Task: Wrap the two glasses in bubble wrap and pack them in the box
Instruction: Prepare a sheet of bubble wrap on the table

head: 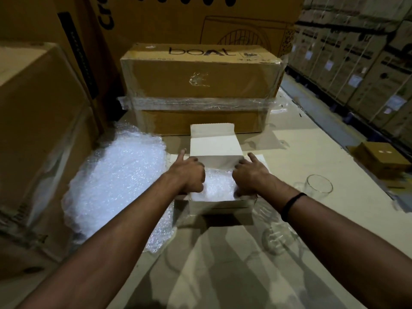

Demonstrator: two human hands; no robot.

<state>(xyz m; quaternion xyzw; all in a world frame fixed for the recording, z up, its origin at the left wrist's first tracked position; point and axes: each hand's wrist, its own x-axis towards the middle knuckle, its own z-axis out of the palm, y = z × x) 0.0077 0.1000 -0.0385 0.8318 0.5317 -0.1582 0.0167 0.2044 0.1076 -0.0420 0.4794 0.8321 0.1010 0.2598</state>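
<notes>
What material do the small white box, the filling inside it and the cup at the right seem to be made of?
Small white box: seemingly thin matte cardboard, with folded flaps and creases.
Filling: probably plastic bubble wrap, glossy, translucent, dotted with bubbles.
Cup: apparently clear glass, possibly plastic; the floor shows through it.

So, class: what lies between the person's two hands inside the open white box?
In the head view, bubble wrap fills the white box between the left hand and right hand.
</notes>
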